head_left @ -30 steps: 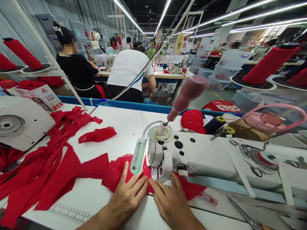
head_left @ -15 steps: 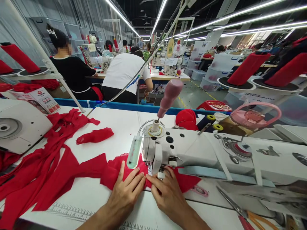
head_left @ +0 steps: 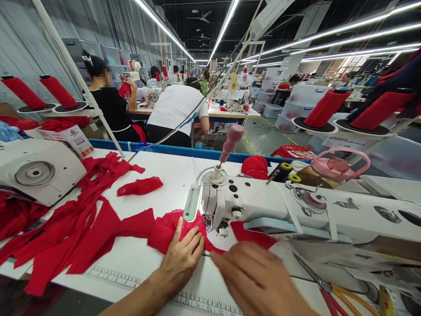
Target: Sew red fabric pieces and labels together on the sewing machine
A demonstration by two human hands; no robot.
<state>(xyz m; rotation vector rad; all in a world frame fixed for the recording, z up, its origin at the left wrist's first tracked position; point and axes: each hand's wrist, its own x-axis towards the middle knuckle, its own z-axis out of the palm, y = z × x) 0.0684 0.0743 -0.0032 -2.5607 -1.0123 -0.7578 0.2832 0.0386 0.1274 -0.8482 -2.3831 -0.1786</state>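
My left hand (head_left: 182, 252) lies flat on a piece of red fabric (head_left: 161, 230), its thumb apart from the fingers, just left of the needle area of a white sewing machine (head_left: 250, 195). Part of the fabric extends right, beneath the machine's arm. My right hand (head_left: 259, 276) is lifted in front of the machine, close to the camera and smeared by motion. Whether its fingers hold anything cannot be made out. A small green-lit lamp (head_left: 191, 202) hangs above the fabric by the machine head. The pink screwdriver-like handle (head_left: 233, 138) stands upright on top.
Red fabric strips (head_left: 88, 219) spread over the table's left side, beside another white machine (head_left: 39, 171). A printed ruler (head_left: 112, 277) runs along the front edge. Scissors (head_left: 312, 272) lie at right. Red thread cones (head_left: 329, 107) stand behind, and co-workers (head_left: 177, 109) sit beyond.
My right hand has come off the fabric beside the needle and moved towards the camera and right. My left hand stays on the fabric. The view has shifted slightly.
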